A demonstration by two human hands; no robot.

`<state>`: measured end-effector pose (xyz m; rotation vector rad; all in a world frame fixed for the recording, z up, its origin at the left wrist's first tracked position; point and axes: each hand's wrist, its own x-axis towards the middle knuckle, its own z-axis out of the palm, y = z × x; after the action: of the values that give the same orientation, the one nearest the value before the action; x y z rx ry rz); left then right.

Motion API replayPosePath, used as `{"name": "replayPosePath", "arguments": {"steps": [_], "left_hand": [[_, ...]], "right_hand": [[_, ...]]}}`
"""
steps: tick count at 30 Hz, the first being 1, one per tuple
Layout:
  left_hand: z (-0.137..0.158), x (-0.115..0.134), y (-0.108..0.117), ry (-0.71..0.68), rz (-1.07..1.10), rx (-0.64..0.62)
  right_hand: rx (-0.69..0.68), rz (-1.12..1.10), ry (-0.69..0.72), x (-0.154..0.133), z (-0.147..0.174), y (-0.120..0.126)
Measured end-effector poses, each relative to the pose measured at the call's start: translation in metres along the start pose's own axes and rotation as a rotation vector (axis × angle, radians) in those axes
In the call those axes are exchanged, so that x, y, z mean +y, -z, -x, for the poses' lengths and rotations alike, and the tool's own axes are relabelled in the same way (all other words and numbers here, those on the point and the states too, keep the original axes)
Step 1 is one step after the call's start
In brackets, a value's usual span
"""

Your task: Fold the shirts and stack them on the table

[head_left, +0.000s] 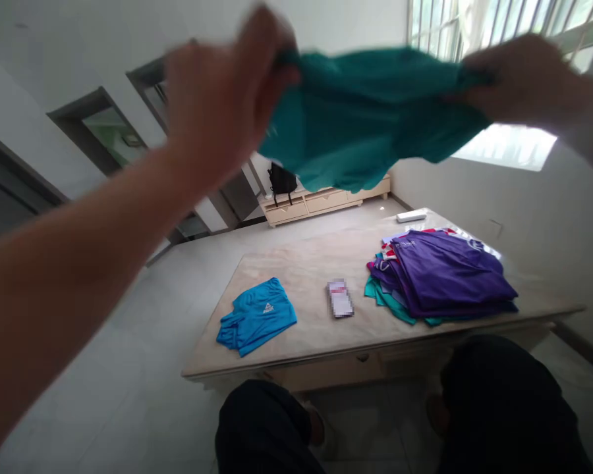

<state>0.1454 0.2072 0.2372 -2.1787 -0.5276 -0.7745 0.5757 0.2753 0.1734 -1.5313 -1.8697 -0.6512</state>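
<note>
We are viewing a pale table [296, 263] that is spanning the middle of the frame. Across the upper centre, we are seeing a teal garment [370, 118] hanging in the air, its lower edge falling in uneven folds. At the upper left of centre, the left hand [217, 99] is grasping one end of this garment; at the upper right, the right hand [528, 82] is gripping the other, and blur is keeping us from telling the exact finger positions. Right of centre, we are noting a pile of folded clothes [439, 283], where a purple garment [452, 263] is lying on top and teal and red-and-white cloth is showing at the edges. At the centre, beyond the table, a light wooden cabinet [321, 204] is standing. Lower left of centre, a blue garment [259, 316] is lying folded, bearing a white logo. We are finding a black backpack [281, 181] resting at the cabinet's left end. Between blue garment and pile, a pixelated object [340, 299] is lying, and near the table's far right corner a slim white bar [411, 216] is resting
</note>
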Motion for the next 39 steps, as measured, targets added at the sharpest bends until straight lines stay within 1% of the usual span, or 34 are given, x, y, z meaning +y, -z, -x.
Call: {"name": "replayPosePath", "arguments": {"steps": [1,2,4,5,7,8,10,11,12,13,15,17,19,21,23,25,27,28,29,30,31,32,33,34,35,36,37,39], "left_hand": [[0.011,0.015,-0.012,-0.024,-0.115,-0.045],[0.026,0.034,-0.027,-0.058,-0.156,-0.109],[0.067,0.085,-0.061,-0.181,-0.041,-0.191],[0.091,0.115,-0.078,-0.207,0.017,-0.226],[0.139,0.176,-0.104,-0.194,0.116,-0.262],[0.161,0.205,-0.112,-0.171,0.170,-0.298],[0.198,0.253,-0.123,-0.133,0.289,-0.357],[0.211,0.271,-0.125,-0.115,0.337,-0.373],[0.222,0.283,-0.128,-0.099,0.375,-0.388],[0.229,0.290,-0.131,-0.085,0.400,-0.403],[0.232,0.289,-0.143,-0.062,0.422,-0.444],[0.222,0.271,-0.165,-0.033,0.429,-0.500],[0.198,0.245,-0.198,0.027,0.430,-0.561],[0.162,0.217,-0.237,0.119,0.416,-0.614],[0.120,0.194,-0.278,0.234,0.387,-0.651],[0.083,0.180,-0.316,0.354,0.350,-0.686],[0.062,0.181,-0.346,0.428,0.315,-0.696],[0.060,0.188,-0.355,0.454,0.300,-0.691],[0.065,0.200,-0.361,0.475,0.293,-0.681],[0.078,0.216,-0.362,0.492,0.297,-0.673],[0.097,0.237,-0.359,0.502,0.315,-0.670],[0.121,0.260,-0.353,0.501,0.352,-0.673],[0.150,0.284,-0.345,0.466,0.415,-0.693],[0.180,0.308,-0.335,0.418,0.481,-0.717],[0.210,0.331,-0.326,0.364,0.532,-0.733],[0.237,0.350,-0.317,0.317,0.555,-0.746],[0.260,0.365,-0.309,0.287,0.552,-0.752],[0.289,0.380,-0.302,0.240,0.526,-0.750]], "right_hand": [[-0.074,-0.017,-0.005,-0.005,0.029,-0.013],[-0.146,-0.003,-0.052,-0.007,0.062,-0.029],[-0.246,0.019,-0.093,-0.004,0.136,-0.065],[-0.293,0.001,-0.101,-0.001,0.178,-0.082],[-0.390,-0.102,-0.171,0.005,0.265,-0.112],[-0.426,-0.215,-0.179,0.006,0.308,-0.123],[-0.459,-0.400,-0.224,0.004,0.385,-0.134],[-0.479,-0.462,-0.261,0.001,0.414,-0.136],[-0.502,-0.509,-0.303,-0.003,0.437,-0.135],[-0.528,-0.545,-0.346,-0.007,0.453,-0.132],[-0.540,-0.581,-0.450,-0.012,0.465,-0.127],[-0.535,-0.583,-0.546,-0.012,0.457,-0.124],[-0.545,-0.577,-0.606,-0.005,0.438,-0.125],[-0.572,-0.588,-0.620,0.006,0.412,-0.131],[-0.569,-0.593,-0.626,0.018,0.382,-0.144],[-0.538,-0.569,-0.638,0.031,0.353,-0.162],[-0.482,-0.494,-0.653,0.039,0.331,-0.183],[-0.452,-0.442,-0.668,0.040,0.325,-0.193],[-0.422,-0.385,-0.688,0.038,0.322,-0.201],[-0.378,-0.327,-0.705,0.032,0.324,-0.208],[-0.320,-0.281,-0.714,0.023,0.330,-0.212],[-0.259,-0.258,-0.716,0.009,0.339,-0.214],[-0.188,-0.269,-0.715,-0.009,0.352,-0.214],[-0.144,-0.329,-0.723,-0.031,0.367,-0.213],[-0.147,-0.444,-0.773,-0.054,0.383,-0.211],[-0.177,-0.608,-0.874,-0.079,0.401,-0.209],[-0.262,-0.795,-1.010,-0.104,0.418,-0.206],[-0.495,-1.145,-1.328,-0.148,0.447,-0.205]]}}
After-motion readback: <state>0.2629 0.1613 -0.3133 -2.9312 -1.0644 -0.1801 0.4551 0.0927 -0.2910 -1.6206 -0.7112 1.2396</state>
